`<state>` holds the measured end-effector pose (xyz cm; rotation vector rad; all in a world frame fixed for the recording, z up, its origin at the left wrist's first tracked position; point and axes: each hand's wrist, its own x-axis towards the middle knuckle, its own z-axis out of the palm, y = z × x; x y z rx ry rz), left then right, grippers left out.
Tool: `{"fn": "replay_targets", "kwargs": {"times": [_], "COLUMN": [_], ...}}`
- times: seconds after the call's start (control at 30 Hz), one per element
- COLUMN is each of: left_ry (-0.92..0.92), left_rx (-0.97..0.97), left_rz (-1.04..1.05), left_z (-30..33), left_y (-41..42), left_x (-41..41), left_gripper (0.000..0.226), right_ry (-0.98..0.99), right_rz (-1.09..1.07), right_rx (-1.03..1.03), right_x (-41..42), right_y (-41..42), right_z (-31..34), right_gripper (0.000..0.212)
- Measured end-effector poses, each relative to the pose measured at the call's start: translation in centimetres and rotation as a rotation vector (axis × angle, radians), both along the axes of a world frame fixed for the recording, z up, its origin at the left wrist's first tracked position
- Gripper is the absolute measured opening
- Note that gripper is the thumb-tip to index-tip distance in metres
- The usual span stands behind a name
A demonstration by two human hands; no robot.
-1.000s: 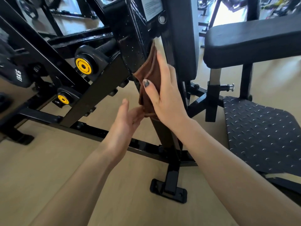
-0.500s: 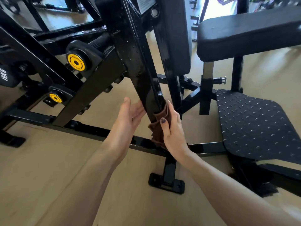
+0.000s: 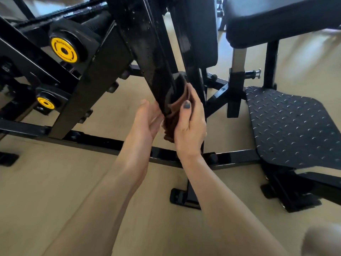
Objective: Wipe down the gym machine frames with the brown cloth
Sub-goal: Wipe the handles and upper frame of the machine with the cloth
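The right hand grips the brown cloth, its thumb and fingers curled round the folded fabric and pressing it against the slanted black frame bar of the gym machine. The cloth wraps the lower right side of that bar, low on its length, with a bunched end hanging below the hand. The bar's surface above the cloth shows small wet droplets. The left hand is released, fingers straight and relaxed, its palm turned toward the bar's left side and just beside the cloth; whether it touches the bar cannot be told. Both bare forearms reach in from the bottom of the view. To the left, two yellow end caps sit on black pegs of the frame. To the right stand a padded black seat and, below it, a studded black footplate. A flat base bar runs across the pale floor beneath the hands.
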<state>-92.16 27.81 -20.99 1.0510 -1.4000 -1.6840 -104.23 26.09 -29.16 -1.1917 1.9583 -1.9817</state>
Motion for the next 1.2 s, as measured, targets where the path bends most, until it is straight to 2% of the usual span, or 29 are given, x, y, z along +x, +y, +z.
{"fn": "replay_targets", "kwargs": {"times": [0.1,0.2,0.27,0.37,0.47,0.6,0.7,0.8,0.87,0.97,1.1,1.2], "left_ry": [-0.025,-0.018,-0.011,-0.018,-0.022,-0.003,0.082,0.050,0.003,0.036,0.058,0.053], "left_rx": [-0.019,-0.015,-0.010,-0.020,-0.003,0.018,0.030,0.012,0.041,0.137,0.029,0.020], "left_rz": [0.037,0.037,0.037,0.023,0.033,0.014,0.028,0.091,0.058,0.020,0.056,0.056], "left_z": [-0.1,-0.3,-0.6,-0.5,-0.2,0.9,1.7,1.1,1.1,1.6,1.8,1.7], "left_y": [0.2,0.2,0.2,0.1,0.6,0.4,0.0,0.5,-0.2,-1.6,-0.7,-1.0], "left_x": [-0.2,-0.3,-0.2,-0.2,-0.1,-0.8,-1.2,-0.1,0.4,0.4,0.2,0.8], "left_gripper": [0.055,0.054,0.053,0.053,0.054,0.052,0.051,0.054,0.060,0.064,0.050,0.053], "right_ry": [-0.203,-0.325,-0.361,-0.347,-0.370,-0.294,-0.096,0.099,0.190,0.263,0.133,0.058], "right_rz": [-0.070,-0.206,-0.255,-0.262,-0.234,-0.134,-0.053,-0.075,-0.057,-0.026,0.088,0.131], "right_rx": [0.113,0.288,0.357,0.372,0.325,0.209,0.114,-0.009,-0.030,0.033,0.126,0.154], "right_x": [-0.6,-1.5,-2.1,-2.6,-2.1,-0.2,1.7,2.7,2.3,1.0,-0.5,-0.8], "right_y": [1.5,3.2,3.8,3.9,3.2,0.9,-1.8,-4.0,-4.0,-2.1,1.0,1.4], "right_z": [-5.6,-10.0,-12.3,-13.4,-11.2,-2.6,5.9,11.5,11.5,7.0,0.8,1.2], "right_gripper": [0.050,0.058,0.060,0.044,0.033,0.037,0.051,0.056,0.052,0.051,0.048,0.049]}}
